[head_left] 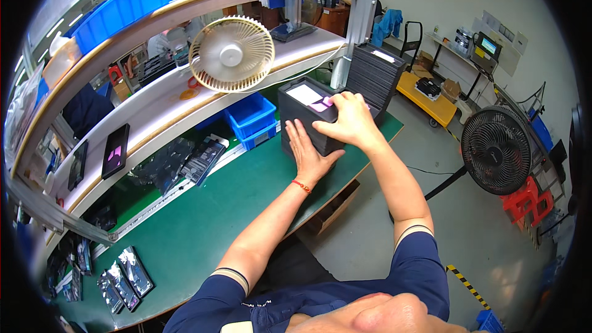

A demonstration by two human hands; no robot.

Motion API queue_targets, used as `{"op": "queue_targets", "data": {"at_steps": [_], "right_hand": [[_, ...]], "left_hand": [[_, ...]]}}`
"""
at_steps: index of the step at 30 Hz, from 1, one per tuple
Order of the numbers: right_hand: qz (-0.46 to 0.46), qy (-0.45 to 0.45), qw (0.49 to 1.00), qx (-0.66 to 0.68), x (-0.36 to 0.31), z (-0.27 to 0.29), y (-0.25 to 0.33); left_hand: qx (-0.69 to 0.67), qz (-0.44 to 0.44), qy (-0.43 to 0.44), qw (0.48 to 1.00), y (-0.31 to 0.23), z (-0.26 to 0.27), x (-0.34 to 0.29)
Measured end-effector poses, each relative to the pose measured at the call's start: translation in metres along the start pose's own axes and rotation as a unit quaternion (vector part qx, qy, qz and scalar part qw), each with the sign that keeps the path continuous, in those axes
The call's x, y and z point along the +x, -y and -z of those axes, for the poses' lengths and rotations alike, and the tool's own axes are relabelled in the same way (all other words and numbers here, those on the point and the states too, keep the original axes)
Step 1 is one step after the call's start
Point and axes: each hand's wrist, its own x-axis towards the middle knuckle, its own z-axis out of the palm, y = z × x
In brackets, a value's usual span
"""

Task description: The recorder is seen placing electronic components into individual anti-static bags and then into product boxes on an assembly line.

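A tall stack of black trays (295, 117) stands at the right end of the green bench. White paper (303, 94) and a small purple patch (320, 105) show on its top. My left hand (306, 157) lies against the near side of the stack, fingers spread and thumb out. Over the top right corner bends my right hand (350, 118), its thumb toward the near side and its fingers across the top edge, beside the purple patch. Right behind it rises a second stack of black trays (375, 74) with a white label on top.
Blue bins (250, 117) sit left of the stack, below a shelf holding a round fan (231, 55). Several dark packaged items (135, 271) lie at the bench's left end. On the floor at right are a black standing fan (495, 148) and a yellow cart (425, 98).
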Motion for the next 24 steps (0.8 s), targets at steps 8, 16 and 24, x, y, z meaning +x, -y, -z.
{"op": "queue_targets", "data": {"at_steps": [8, 16, 24], "right_hand": [[-0.059, 0.066, 0.988, 0.125, 0.027, 0.033, 0.001], [0.114, -0.127, 0.979, 0.111, -0.028, 0.047, 0.033], [0.134, 0.046, 0.965, 0.223, -0.133, -0.081, 0.123]], "left_hand": [[-0.006, -0.024, -0.05, 0.998, 0.011, -0.01, -0.007], [-0.33, 0.102, 0.001, 0.938, 0.002, 0.065, -0.02], [-0.524, 0.281, -0.057, 0.802, 0.042, 0.177, -0.099]]}}
